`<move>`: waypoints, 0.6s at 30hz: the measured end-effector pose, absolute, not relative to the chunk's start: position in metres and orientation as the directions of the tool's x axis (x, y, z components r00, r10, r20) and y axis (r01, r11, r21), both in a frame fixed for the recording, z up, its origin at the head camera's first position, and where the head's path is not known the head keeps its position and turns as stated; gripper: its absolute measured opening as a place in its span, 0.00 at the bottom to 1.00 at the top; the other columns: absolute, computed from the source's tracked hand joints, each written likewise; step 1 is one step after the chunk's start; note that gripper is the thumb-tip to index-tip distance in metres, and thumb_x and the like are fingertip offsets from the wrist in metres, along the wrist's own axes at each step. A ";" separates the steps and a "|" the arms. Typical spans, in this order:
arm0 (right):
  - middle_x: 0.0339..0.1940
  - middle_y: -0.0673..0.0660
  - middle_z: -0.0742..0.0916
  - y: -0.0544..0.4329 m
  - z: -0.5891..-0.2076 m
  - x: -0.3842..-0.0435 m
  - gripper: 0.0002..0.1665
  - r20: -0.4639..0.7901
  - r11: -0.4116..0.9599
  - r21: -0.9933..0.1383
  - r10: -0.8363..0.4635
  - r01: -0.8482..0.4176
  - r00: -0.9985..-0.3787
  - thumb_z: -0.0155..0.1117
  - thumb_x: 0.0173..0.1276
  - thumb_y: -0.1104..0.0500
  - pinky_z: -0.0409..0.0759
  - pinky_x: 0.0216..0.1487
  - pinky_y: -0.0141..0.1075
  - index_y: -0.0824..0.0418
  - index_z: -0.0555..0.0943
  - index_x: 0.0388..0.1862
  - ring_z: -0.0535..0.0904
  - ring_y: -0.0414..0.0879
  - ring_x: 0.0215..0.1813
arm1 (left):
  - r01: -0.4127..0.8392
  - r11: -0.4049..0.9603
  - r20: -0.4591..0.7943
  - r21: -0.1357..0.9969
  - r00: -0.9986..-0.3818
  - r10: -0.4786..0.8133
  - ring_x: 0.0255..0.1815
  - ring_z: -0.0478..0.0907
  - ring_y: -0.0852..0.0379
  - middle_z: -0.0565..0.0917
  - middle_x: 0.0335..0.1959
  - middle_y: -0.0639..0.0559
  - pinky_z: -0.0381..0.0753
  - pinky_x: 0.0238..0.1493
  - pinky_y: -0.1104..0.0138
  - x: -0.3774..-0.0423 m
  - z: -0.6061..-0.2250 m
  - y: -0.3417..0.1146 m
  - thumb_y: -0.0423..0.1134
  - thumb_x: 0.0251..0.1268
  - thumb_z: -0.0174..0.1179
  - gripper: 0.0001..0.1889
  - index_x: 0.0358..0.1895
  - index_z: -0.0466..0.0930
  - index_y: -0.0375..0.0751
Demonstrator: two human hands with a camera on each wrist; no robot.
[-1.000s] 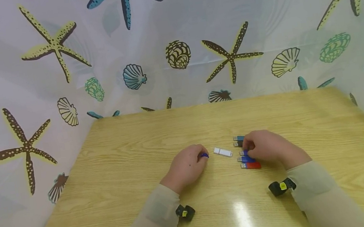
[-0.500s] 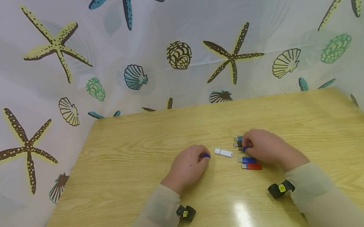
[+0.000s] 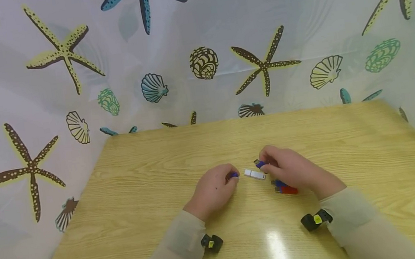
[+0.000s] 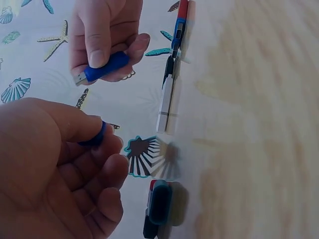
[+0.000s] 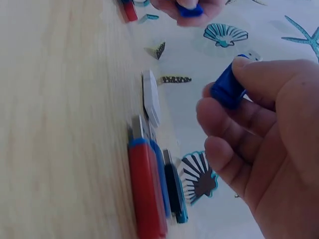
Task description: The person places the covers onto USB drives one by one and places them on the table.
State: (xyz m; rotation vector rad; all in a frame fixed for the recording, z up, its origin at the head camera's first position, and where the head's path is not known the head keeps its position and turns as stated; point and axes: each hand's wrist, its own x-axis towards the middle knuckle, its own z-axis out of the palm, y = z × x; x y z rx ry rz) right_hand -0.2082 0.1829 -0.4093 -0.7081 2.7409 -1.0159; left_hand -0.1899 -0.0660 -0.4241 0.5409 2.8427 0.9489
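Note:
My right hand [image 3: 293, 168] pinches a blue USB stick [image 5: 228, 84] between thumb and fingers, lifted off the table, its metal plug bare and pointing left in the head view. Across from it, my left hand [image 3: 212, 190] pinches a small blue cap [image 4: 97, 137], mostly covered by the fingers. A white USB stick [image 3: 254, 174] lies between the hands. Near my right hand lie a red USB stick [image 3: 288, 190] and a blue one beside it [image 3: 280, 184]. The right wrist view also shows a black stick [image 5: 173, 184] and a teal one [image 5: 183, 213], hidden in the head view.
Small teal, red and black pieces [image 4: 159, 204] lie on the table by my left hand, screened by it in the head view. The wooden table [image 3: 148, 155] meets a shell-and-starfish patterned sheet [image 3: 187, 97] at the back and sides.
My right hand has taken the blue USB stick out of the row, raised it and brought it left toward my left hand. The left hand has stayed nearly still.

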 end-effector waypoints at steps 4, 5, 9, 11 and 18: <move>0.29 0.47 0.82 0.173 -0.410 -0.205 0.04 0.051 0.633 -0.661 -0.499 -0.404 -0.865 0.62 0.77 0.54 0.77 0.35 0.40 0.50 0.78 0.47 0.77 0.44 0.29 | 0.295 0.728 0.028 0.619 -0.934 0.355 0.39 0.76 0.61 0.81 0.41 0.63 0.79 0.48 0.63 -0.190 -0.424 -0.066 0.47 0.77 0.57 0.08 0.50 0.82 0.52; 0.29 0.47 0.82 0.171 -0.410 -0.204 0.04 0.058 0.627 -0.663 -0.503 -0.410 -0.862 0.63 0.76 0.54 0.77 0.34 0.40 0.50 0.78 0.47 0.77 0.44 0.29 | 0.296 0.722 0.031 0.626 -0.934 0.356 0.39 0.76 0.61 0.81 0.41 0.64 0.79 0.47 0.63 -0.189 -0.424 -0.066 0.47 0.77 0.57 0.08 0.50 0.82 0.53; 0.33 0.46 0.82 0.165 -0.413 -0.203 0.04 0.086 0.614 -0.659 -0.513 -0.434 -0.854 0.63 0.76 0.58 0.76 0.36 0.40 0.50 0.80 0.46 0.76 0.43 0.32 | 0.315 0.681 0.043 0.661 -0.922 0.385 0.39 0.76 0.61 0.80 0.41 0.64 0.78 0.44 0.64 -0.188 -0.424 -0.066 0.48 0.77 0.57 0.08 0.49 0.82 0.52; 0.37 0.45 0.83 0.163 -0.414 -0.202 0.05 0.099 0.611 -0.655 -0.514 -0.444 -0.852 0.63 0.76 0.59 0.77 0.38 0.40 0.50 0.81 0.47 0.76 0.43 0.35 | 0.330 0.660 0.048 0.674 -0.912 0.406 0.37 0.75 0.60 0.80 0.39 0.63 0.78 0.42 0.64 -0.188 -0.424 -0.066 0.47 0.77 0.57 0.08 0.48 0.82 0.52; 0.41 0.44 0.84 0.158 -0.416 -0.201 0.06 0.133 0.600 -0.649 -0.516 -0.468 -0.846 0.64 0.75 0.59 0.78 0.43 0.40 0.51 0.82 0.48 0.77 0.42 0.39 | 0.347 0.629 0.055 0.695 -0.899 0.435 0.35 0.74 0.60 0.79 0.36 0.61 0.76 0.37 0.65 -0.188 -0.423 -0.067 0.47 0.78 0.57 0.07 0.46 0.81 0.52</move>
